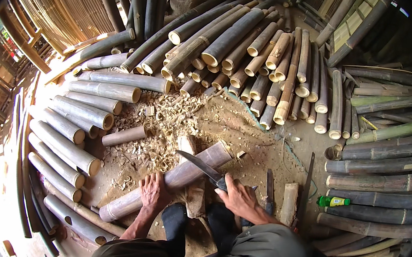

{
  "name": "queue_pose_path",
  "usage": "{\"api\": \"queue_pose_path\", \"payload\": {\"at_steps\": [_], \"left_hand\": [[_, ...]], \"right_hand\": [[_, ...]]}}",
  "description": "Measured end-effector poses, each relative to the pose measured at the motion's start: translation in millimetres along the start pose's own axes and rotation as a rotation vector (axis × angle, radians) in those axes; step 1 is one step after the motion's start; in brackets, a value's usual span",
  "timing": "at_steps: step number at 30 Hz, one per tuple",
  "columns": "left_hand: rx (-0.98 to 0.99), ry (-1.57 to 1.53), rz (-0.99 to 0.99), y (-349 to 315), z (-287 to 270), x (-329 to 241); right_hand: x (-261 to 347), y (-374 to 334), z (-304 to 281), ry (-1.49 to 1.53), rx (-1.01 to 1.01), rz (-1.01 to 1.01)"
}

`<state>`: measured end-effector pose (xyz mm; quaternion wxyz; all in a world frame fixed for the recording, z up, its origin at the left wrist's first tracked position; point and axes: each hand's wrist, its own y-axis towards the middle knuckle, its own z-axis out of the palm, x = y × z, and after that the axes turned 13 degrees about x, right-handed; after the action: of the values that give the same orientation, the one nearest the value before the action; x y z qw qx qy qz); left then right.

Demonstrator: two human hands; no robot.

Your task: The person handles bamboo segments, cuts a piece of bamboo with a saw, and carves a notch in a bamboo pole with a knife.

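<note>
A thick bamboo pole [185, 174] lies aslant in front of me, its far end up to the right, resting across a wooden block [195, 199]. My left hand [154, 191] is wrapped over the pole's near half. In my right hand [242, 198] is the dark handle of a large knife [202, 166]. Its blade points left and lies over the upper part of the pole; whether the edge touches the bamboo I cannot tell. Both my knees show just below the pole, on either side of the block.
Pale shavings [166, 124] cover the ground ahead. A short bamboo piece [125, 135] lies among them. Cut bamboo poles [237, 35] are stacked ahead, left and right. Beside my right arm are another knife [270, 189], a long saw-like blade [307, 185] and a wood block [289, 204]. A green bottle [333, 201] rests on the right-hand poles.
</note>
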<state>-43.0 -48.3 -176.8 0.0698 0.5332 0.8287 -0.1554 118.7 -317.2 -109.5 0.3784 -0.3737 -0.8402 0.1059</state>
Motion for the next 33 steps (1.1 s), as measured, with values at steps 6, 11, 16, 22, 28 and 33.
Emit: {"api": "queue_pose_path", "payload": {"at_steps": [6, 11, 16, 22, 28, 33], "left_hand": [[-0.003, -0.029, -0.011, 2, -4, -4], [-0.032, -0.015, 0.012, 2, 2, -8], [-0.023, -0.015, -0.002, 2, -5, -5], [-0.082, 0.055, -0.011, 0, 13, 4], [-0.088, 0.034, -0.026, -2, 9, -10], [-0.082, 0.052, -0.051, 0, -1, -23]], "right_hand": [[2, 9, -6, 0.064, -0.155, 0.067], [-21, 7, -43, -0.008, -0.155, 0.163], [-18, 4, -53, 0.164, -0.094, 0.064], [-17, 16, -56, -0.112, -0.152, 0.169], [-40, 33, -73, 0.208, -0.259, 0.358], [-105, 68, -19, 0.128, -0.325, 0.405]]}}
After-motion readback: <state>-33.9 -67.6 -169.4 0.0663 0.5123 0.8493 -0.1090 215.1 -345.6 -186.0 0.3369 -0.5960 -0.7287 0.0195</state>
